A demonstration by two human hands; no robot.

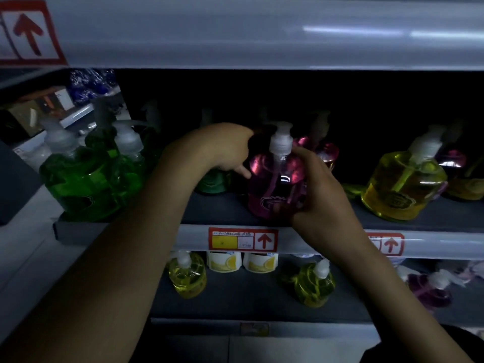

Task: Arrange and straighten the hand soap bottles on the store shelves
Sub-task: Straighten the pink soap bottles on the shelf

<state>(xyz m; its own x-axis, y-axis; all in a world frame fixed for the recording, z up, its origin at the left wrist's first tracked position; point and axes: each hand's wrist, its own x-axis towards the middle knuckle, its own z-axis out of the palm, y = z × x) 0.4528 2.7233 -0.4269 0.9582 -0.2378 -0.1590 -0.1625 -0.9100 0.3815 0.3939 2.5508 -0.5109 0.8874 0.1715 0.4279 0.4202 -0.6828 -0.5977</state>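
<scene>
Now | right hand [318, 187] grips clear pink pump soap bottle [272, 179] at dark shelf [212, 213] front, likely squaring it | left hand [214, 150] steadies alongside, grasp unclear

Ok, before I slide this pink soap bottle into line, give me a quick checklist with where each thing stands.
1. Right grip wrapped round the pink clear plastic pump bottle: ok.
2. Left grip holding securely: cannot tell, its fingers are hidden behind the bottle.
3. Bottle upright at the front of the dark shelf: ok.
4. White pump nozzle facing front: cannot tell.
5. Yellow clear pump bottle standing apart on the right: ok.
</scene>
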